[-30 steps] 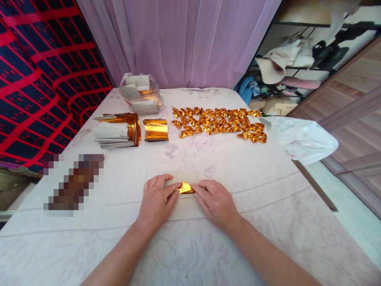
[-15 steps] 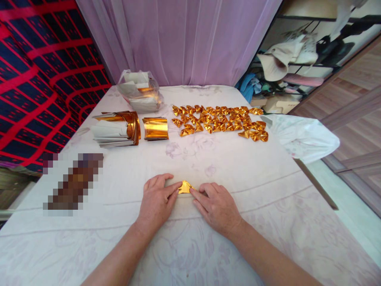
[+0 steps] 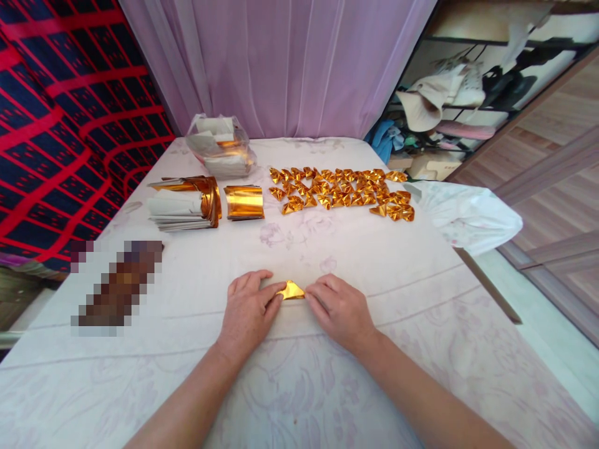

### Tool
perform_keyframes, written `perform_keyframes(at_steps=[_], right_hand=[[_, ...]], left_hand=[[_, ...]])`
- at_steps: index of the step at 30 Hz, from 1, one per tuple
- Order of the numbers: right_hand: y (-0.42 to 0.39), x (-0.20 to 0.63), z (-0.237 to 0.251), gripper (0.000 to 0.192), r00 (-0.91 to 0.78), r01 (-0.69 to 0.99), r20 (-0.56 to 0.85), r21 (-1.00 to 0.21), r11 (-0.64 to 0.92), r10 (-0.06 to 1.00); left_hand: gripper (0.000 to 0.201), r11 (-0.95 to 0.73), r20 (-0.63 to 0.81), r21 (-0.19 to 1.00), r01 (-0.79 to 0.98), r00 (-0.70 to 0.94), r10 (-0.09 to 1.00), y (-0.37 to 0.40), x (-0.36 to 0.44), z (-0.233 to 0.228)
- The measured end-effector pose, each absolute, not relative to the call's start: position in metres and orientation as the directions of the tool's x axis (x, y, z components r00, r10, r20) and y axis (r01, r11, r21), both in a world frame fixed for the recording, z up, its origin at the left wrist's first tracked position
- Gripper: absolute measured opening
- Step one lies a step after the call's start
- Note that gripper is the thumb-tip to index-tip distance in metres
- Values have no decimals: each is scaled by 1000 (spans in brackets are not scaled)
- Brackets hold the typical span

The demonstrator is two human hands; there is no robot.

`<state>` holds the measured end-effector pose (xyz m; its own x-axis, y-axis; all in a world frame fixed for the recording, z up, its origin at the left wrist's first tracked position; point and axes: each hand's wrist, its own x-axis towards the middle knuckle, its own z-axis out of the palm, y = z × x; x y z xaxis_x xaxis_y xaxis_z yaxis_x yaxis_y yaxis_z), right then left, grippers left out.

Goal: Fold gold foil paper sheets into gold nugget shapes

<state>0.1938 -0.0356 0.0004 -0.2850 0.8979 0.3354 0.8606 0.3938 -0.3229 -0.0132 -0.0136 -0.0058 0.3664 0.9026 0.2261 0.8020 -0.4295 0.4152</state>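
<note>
A small piece of gold foil paper [image 3: 292, 290], folded to a peaked shape, lies between my two hands near the middle of the table. My left hand [image 3: 248, 307] pinches its left end between thumb and forefinger. At the right corner, the thumb and forefinger of my right hand [image 3: 341, 310] are closed on the paper. Farther off, several folded gold pieces [image 3: 344, 188] stand in rows. To their left is a small stack of gold foil sheets [image 3: 245, 202], and beside it a thicker stack of curled sheets [image 3: 180, 209] with pale backs.
A clear plastic bag [image 3: 219, 146] of more sheets sits at the table's back left. A white bag [image 3: 472, 212] hangs by the right edge. A blurred dark patch [image 3: 119, 284] covers something at left. Shelves [image 3: 449, 106] with a cap and shoes stand back right.
My right fingers have moved off the foil's front slope to its right corner and pinch there. The foil's right side now shows as a longer point. My left hand has barely moved.
</note>
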Motion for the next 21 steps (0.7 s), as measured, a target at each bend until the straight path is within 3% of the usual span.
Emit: perform_keyframes(at_steps=[4,9,21], right_hand=[[-20,176,-4,11,-223,898,251,-323,299,942],[-16,171,-11,11,-240,906,265,-285,314,934],[-17,175,-12,19,-245,867,270,-369,335,931]], left_hand=[[25,-434,237,404,805,366,900,-14,-13,-6],[25,-438,229,401,804,375,898,-14,-14,-6],[20,-440,238,421,793,372,897,-16,-16,-5]])
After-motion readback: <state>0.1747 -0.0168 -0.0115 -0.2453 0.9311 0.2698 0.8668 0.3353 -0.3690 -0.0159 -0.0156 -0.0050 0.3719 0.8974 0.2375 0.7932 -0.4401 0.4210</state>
